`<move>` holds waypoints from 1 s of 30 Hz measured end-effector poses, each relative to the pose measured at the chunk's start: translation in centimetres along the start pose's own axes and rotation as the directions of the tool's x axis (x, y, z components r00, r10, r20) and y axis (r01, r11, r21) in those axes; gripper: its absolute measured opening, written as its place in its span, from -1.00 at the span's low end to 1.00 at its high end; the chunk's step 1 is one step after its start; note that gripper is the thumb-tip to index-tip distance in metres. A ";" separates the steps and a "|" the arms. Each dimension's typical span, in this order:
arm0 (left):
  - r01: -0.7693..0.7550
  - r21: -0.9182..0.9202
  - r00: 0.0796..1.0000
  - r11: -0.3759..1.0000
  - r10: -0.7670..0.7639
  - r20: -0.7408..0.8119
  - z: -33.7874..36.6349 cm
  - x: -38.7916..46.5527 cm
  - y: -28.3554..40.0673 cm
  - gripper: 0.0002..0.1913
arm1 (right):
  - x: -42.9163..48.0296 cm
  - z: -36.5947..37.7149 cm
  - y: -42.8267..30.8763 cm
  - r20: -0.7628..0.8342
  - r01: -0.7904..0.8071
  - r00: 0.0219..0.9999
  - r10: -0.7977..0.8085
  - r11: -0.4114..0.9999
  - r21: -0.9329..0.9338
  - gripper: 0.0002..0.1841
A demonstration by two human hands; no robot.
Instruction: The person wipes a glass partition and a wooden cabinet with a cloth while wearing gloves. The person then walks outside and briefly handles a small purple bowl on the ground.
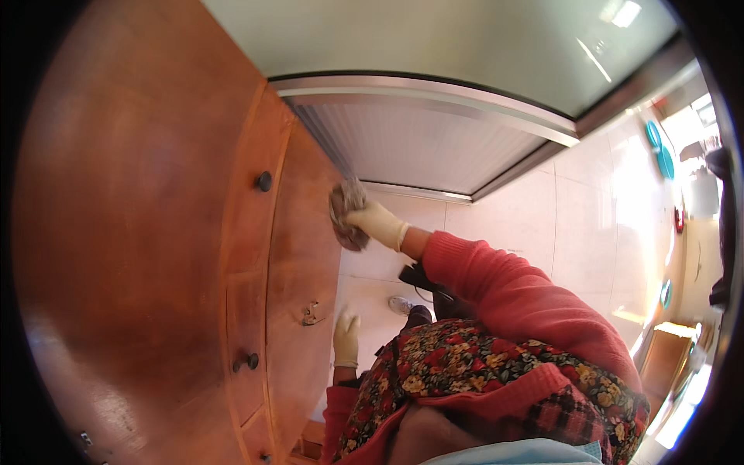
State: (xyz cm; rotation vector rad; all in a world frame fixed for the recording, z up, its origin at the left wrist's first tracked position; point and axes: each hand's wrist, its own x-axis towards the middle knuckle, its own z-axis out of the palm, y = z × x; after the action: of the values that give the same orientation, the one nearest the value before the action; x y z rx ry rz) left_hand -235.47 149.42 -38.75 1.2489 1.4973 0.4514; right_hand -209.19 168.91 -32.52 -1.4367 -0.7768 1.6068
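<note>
My right hand (381, 224), in a pale cream glove, grips a bunched grey-brown cloth (347, 215). The cloth is blurred and sits at the edge of a reddish-brown wooden cabinet door (308, 232); whether it touches the wood I cannot tell. Lower down, my left hand (347, 343), gloved the same way, hangs beside that door with its fingers a little apart and nothing in them. Between the cabinet's broad wooden top (128, 203) and the door runs a row of drawers with dark round knobs (263, 182).
A metal-framed panel (418, 139) with a glossy pale top stands against the cabinet's far end. Pale floor tiles (505, 221) lie to the right, with turquoise basins (665, 161) beyond. A damaged patch (313, 314) marks the door. A floral apron (453, 360) covers my front.
</note>
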 end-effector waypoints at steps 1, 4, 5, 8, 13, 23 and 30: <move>-0.074 -0.185 0.997 0.980 0.078 0.011 0.0 1.1 2.3 -0.25 | -1.6 -1.0 1.0 -0.021 -0.096 0.995 0.094 0.979 -0.178 -0.56; -0.284 -0.203 0.956 0.937 0.293 0.013 1.2 3.5 10.0 0.04 | -6.3 -3.3 2.2 0.061 -0.123 0.987 0.151 0.936 -0.330 -0.62; -0.447 -0.133 0.891 0.884 0.454 0.022 1.9 4.4 12.5 0.12 | -7.3 -3.5 1.8 0.097 -0.133 0.977 0.188 0.902 -0.410 -0.65; -0.663 0.253 0.748 0.705 0.637 0.188 5.5 7.5 18.4 0.21 | -10.2 -5.0 -0.1 0.149 0.066 0.988 0.028 0.806 -0.588 -0.49; -0.499 -0.199 0.785 0.843 0.537 0.309 12.1 10.1 23.1 -0.06 | -13.8 -12.5 -3.3 0.049 -0.019 0.998 0.032 0.966 -0.257 -0.44; 0.166 -0.711 0.702 0.683 0.424 0.572 20.5 13.3 29.1 -0.58 | -19.3 -23.0 -6.6 -0.254 0.335 0.912 -0.322 0.942 0.005 -0.46; -0.515 -0.638 0.856 0.572 0.382 -0.348 12.2 24.8 36.9 -0.59 | -24.1 -27.2 -3.6 -0.498 0.295 0.849 -0.178 0.940 0.168 -0.53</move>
State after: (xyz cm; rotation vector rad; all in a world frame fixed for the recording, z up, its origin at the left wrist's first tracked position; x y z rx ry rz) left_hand -204.54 180.78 -25.15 0.9331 0.9254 1.3883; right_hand -181.62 147.31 -22.24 -1.4132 -0.4324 1.0481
